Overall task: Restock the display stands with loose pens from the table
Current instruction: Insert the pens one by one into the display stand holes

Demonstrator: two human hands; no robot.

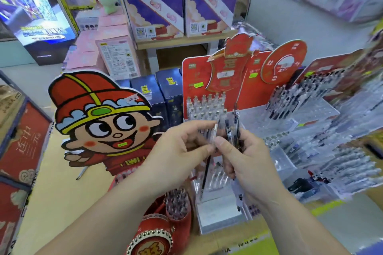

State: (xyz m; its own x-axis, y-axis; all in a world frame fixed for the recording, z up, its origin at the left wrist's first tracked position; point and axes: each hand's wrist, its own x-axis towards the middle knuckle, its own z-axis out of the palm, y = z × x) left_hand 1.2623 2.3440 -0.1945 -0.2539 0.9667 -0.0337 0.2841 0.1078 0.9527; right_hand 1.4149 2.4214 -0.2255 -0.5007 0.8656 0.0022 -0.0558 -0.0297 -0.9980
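Both hands meet in front of a red-backed display stand point(207, 72) with rows of clear pens. My left hand point(182, 149) pinches one clear pen point(214, 133) between thumb and fingers. A bundle of clear and black pens point(232, 132) stands upright in the grip of my right hand point(246, 157), and their lower ends hang below the palm. Below the hands lies the stand's clear tray point(215, 174) with several pens in slots. A second stand point(294, 107) with dark-capped pens sits to the right.
A cartoon cardboard figure with a red hat point(99, 122) stands left of the stand. A red round holder point(176, 209) full of pens sits at the lower middle. Dark blue boxes point(157, 91) stand behind. More pen trays point(342, 163) fill the right side. Pink boxes point(112, 51) are stacked at the back.
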